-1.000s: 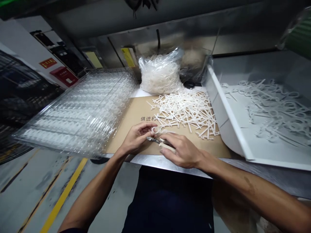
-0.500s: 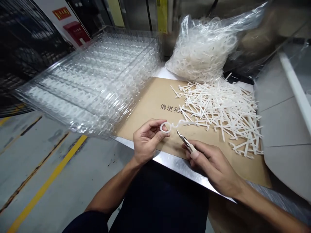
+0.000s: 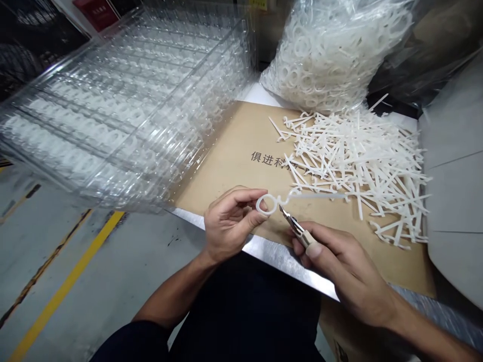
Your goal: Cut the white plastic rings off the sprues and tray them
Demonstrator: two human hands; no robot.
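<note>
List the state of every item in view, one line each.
left hand: pinching the ring piece
white plastic ring piece: held up above the cardboard, long stem attached
right hand: gripping the nippers
nippers: tips close to the stem
loose white plastic strips: heaped on the cardboard
cardboard sheet: flat, printed with Chinese characters
plastic bag: full of white rings
clear plastic trays: stacked, rows of white rings inside

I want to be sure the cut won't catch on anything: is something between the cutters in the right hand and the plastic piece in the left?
Nothing visible stands between them. The tips of the side cutters in the right hand sit just clear of the white plastic ring piece held in the left hand, above the cardboard sheet.
</note>
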